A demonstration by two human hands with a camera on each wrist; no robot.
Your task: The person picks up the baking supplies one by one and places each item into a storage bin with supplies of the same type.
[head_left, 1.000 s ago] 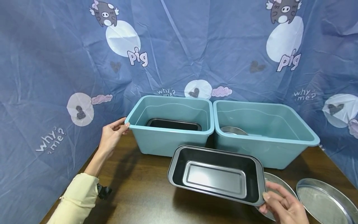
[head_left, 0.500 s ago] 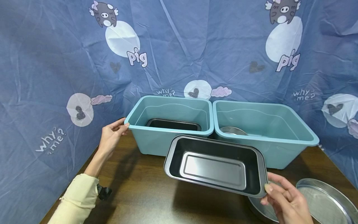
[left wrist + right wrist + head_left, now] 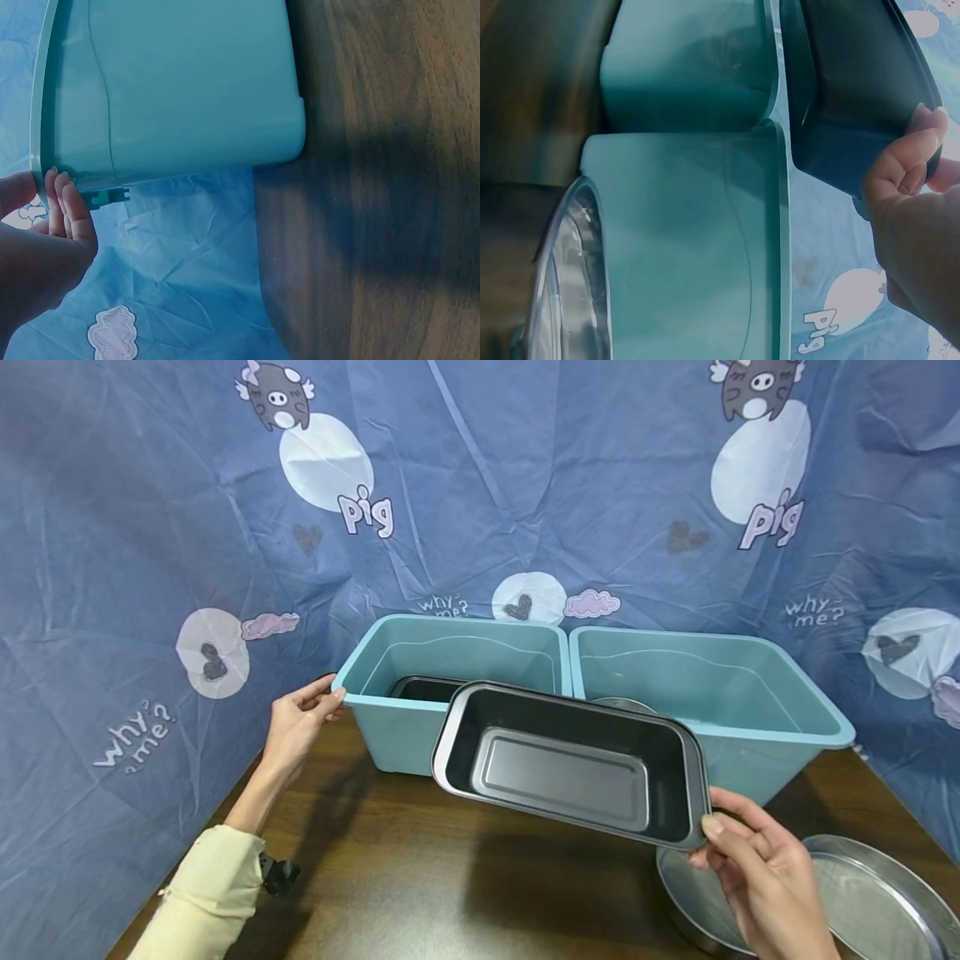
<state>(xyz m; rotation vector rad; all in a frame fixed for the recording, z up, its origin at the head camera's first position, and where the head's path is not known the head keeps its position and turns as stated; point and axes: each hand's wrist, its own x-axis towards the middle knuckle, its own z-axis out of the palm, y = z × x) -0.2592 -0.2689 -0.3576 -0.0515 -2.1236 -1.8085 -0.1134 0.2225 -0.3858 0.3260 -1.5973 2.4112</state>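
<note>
black pan (image 3: 562,777) could twist loose, our right hand (image 3: 763,867) pinching only 1 end, our left hand (image 3: 297,727) a bin rim (image 3: 397,702)

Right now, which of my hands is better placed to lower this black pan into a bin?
Probably the right. Your right hand grips the black pan by one end, above the table; your left hand holds the left bin's rim and would have to let go first.

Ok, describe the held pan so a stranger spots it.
Find two blue-green bins on the table. Before them, the right hand grips a dark rectangular pan by one end. The other dark pan sits in the left bin; this one is in midair.
</note>
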